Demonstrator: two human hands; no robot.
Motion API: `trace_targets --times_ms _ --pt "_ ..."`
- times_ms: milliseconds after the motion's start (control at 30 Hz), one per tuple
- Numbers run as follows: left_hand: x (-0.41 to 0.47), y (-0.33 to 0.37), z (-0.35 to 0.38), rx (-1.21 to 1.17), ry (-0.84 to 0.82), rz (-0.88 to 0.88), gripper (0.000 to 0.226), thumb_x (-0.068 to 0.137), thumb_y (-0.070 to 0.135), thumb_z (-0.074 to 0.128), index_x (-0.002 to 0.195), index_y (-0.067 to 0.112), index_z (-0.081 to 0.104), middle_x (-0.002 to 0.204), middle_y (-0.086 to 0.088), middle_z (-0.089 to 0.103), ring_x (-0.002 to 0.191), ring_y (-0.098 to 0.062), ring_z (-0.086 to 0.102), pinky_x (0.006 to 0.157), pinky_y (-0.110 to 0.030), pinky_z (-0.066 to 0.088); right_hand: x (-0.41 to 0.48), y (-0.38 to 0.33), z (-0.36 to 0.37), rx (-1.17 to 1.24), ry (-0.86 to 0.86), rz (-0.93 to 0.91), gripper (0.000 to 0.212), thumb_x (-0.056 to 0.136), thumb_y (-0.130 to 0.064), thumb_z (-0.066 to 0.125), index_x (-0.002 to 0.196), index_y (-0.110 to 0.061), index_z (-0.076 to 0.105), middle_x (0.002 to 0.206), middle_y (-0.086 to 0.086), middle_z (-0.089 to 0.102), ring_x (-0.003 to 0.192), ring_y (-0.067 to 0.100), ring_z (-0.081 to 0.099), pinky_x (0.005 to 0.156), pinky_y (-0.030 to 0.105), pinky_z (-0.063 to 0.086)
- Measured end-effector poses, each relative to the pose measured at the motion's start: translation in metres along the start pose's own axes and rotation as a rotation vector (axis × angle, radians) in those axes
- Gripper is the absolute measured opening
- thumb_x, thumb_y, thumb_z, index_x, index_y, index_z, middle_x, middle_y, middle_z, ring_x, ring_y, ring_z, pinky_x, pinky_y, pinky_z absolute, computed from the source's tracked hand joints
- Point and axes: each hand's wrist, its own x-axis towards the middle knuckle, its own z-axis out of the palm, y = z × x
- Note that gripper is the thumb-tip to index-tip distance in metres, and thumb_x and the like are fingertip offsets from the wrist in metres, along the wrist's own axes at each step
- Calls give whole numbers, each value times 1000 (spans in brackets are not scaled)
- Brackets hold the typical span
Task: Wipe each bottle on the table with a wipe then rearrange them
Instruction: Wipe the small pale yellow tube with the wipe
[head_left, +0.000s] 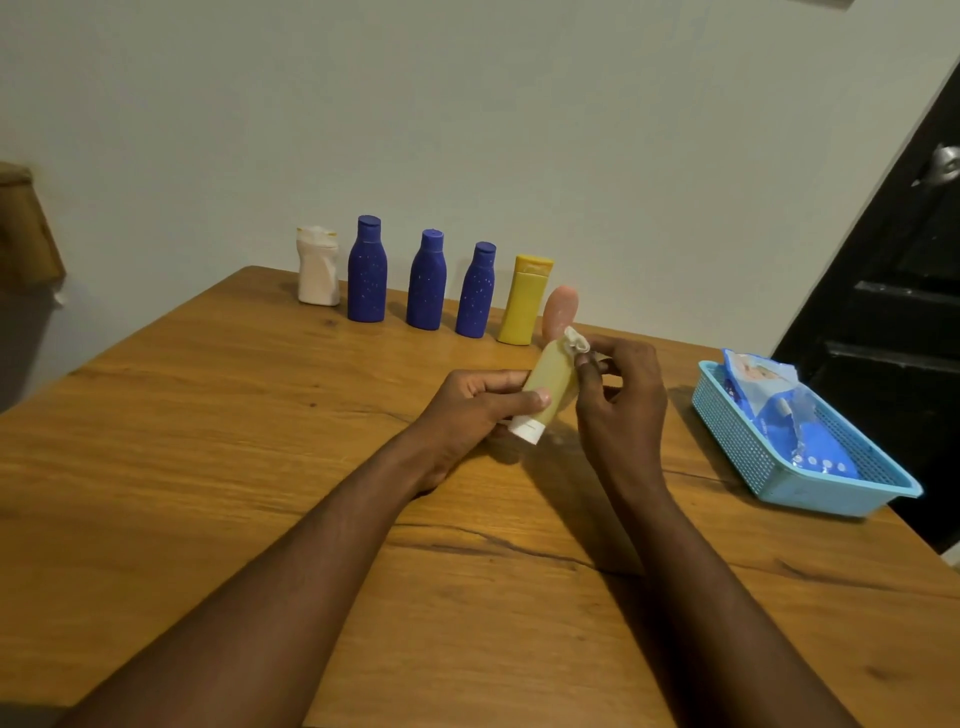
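- Your wooden table (218, 467) fills most of the view, its far edge running along a pale wall.
- A black door (893, 312) stands at the right, past the table's corner.
- At your right, the light blue basket (789, 483) sits near the table edge, holding a blue pack of wipes (779, 410).
- Along the far edge you have a row of upright bottles, set apart from one another: a white bottle (318, 270) at the left, then a tall blue bottle (368, 273), a middle blue bottle (427, 283), a right blue bottle (477, 293) and a yellow bottle (523, 301).
- A small pink bottle (560, 309) stands just beside the yellow one, right behind your hands.
- Your left hand (467, 410) is closed around the pale yellow bottle (553, 376), which you hold tilted above the table, white cap toward you and low, base pointing away and up. The thumb lies across the front of the body just above the cap; the fingers wrap behind it.
- Your right hand (621, 395) pinches a small crumpled wipe (575, 342) between thumb and fingertips, pressed on the upper end of that bottle, so the bottle sits between your two hands.
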Motion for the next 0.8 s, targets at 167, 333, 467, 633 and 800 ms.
trace_targets --times_ms 167,333,467,633,800 --pt "0 -5 -3 30 51 138 35 95 12 74 130 11 73 114 -5 80 108 -22 76 92 -38 61 -7 -5 3 27 -203 -135 23 90 -1 65 101 -19 74 104 -2 62 98 2 58 73 10 48" --pt "-1 -5 -2 105 75 210 38 94 11 76 131 14 72 116 3 79 111 -13 74 93 -32 60 -4 -1 2 23 -244 -173 35 84 10 64 102 -18 77 102 -5 61 100 6 59 75 17 52" --pt "0 -6 1 113 46 199 42 92 12 78 133 12 71 118 2 79 111 -12 74 89 -27 60 0 1 -3 -24 -94 -90 27 89 4 66 103 -17 74 108 -2 63 102 8 59 75 11 50" --pt "0 -4 4 63 47 138 42 93 16 78 134 17 70 114 3 80 103 -18 76 75 -32 63 1 4 -3 30 -67 63 11 98 -18 63 106 -21 69 104 -7 68 95 5 63 73 15 51" --pt "2 -5 -5 -17 106 113 37 97 22 74 133 14 72 113 -7 79 110 -35 74 95 -59 60 -5 2 3 106 -230 169 4 93 -15 68 96 -16 69 91 -3 70 86 15 69 76 37 61"
